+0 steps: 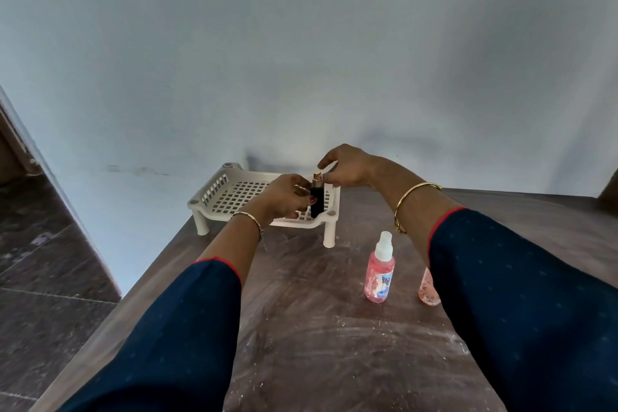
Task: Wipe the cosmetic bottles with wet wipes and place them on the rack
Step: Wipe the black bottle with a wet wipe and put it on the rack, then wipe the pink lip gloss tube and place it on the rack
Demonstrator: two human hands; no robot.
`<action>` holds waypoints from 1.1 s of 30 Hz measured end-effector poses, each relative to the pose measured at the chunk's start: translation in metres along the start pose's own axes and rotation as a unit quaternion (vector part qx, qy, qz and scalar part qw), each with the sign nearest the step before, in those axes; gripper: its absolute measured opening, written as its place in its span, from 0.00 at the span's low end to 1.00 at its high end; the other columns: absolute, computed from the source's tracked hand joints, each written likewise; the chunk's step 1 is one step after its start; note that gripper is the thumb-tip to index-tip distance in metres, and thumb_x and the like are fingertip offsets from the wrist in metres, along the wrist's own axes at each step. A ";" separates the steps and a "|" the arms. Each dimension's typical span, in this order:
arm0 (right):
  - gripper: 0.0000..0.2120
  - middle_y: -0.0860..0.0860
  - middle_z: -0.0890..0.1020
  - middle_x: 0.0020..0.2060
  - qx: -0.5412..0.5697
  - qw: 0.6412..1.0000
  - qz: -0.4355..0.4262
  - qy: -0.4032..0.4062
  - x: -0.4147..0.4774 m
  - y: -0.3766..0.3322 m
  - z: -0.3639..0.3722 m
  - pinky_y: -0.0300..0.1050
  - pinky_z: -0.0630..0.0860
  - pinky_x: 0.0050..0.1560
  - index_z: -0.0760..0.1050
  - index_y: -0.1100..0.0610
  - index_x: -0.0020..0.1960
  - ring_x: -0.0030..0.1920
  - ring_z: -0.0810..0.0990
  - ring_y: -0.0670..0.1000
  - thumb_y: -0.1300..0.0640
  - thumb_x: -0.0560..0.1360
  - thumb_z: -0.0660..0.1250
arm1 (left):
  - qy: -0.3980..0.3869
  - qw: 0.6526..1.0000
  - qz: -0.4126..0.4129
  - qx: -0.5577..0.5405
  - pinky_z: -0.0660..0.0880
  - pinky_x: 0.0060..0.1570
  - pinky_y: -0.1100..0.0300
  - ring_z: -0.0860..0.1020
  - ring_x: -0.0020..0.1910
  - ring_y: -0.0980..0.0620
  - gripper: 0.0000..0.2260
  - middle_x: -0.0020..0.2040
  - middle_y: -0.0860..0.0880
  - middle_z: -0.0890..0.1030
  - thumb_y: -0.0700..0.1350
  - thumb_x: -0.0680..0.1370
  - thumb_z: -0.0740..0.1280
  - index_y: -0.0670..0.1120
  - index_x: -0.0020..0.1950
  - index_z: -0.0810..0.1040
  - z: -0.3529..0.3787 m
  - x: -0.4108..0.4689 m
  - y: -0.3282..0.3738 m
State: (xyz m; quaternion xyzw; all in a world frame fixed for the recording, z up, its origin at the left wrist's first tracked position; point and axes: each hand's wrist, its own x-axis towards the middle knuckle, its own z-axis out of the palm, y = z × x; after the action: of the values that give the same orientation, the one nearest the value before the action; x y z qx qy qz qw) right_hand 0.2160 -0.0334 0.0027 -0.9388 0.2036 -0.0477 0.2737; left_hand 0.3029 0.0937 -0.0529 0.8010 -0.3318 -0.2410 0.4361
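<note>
Holding a black bottle (317,202) upright at the rack's (234,191) front right corner.
On my screen the left hand (284,199) grips its body and the right hand (344,169) pinches its gold top (base touching the grid? I cannot tell); a pink spray (380,273) and a pink bottle (428,288) stand on the table (317,344).

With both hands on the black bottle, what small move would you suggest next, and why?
Probably set the black bottle upright on the white rack and let go: the left hand grips its body, the right hand holds its gold top, right over the rack's front corner.
</note>
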 end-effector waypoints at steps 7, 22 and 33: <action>0.18 0.55 0.78 0.61 0.007 0.997 -0.026 0.065 -0.035 -0.005 -0.024 0.45 0.71 0.62 0.75 0.57 0.64 0.61 0.75 0.54 0.55 0.75 0.68 | 0.085 0.992 0.073 0.065 0.74 0.60 0.52 0.75 0.61 0.46 0.24 0.66 0.44 0.74 0.46 0.74 0.73 0.45 0.67 0.70 -0.008 -0.029 0.029; 0.07 0.49 0.84 0.49 0.153 0.961 -0.018 0.232 -0.201 0.061 -0.060 0.39 0.75 0.51 0.82 0.57 0.50 0.52 0.80 0.47 0.60 0.74 0.67 | 0.138 0.971 0.195 0.012 0.73 0.58 0.57 0.76 0.57 0.53 0.16 0.55 0.53 0.79 0.44 0.76 0.68 0.48 0.63 0.73 0.097 -0.133 0.108; 0.10 0.50 0.83 0.48 0.139 0.939 0.049 0.309 -0.285 0.147 -0.061 0.40 0.76 0.53 0.80 0.56 0.52 0.49 0.80 0.48 0.65 0.73 0.65 | 0.115 0.960 0.216 0.137 0.67 0.50 0.61 0.79 0.52 0.55 0.08 0.51 0.56 0.82 0.53 0.76 0.67 0.54 0.53 0.81 0.201 -0.168 0.138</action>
State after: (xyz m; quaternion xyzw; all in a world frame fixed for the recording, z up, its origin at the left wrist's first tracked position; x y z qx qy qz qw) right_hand -0.1091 -0.0596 -0.0174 -0.8191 0.3153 -0.3501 0.3273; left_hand 0.0116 0.0549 -0.0189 0.7845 -0.4746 0.0002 0.3992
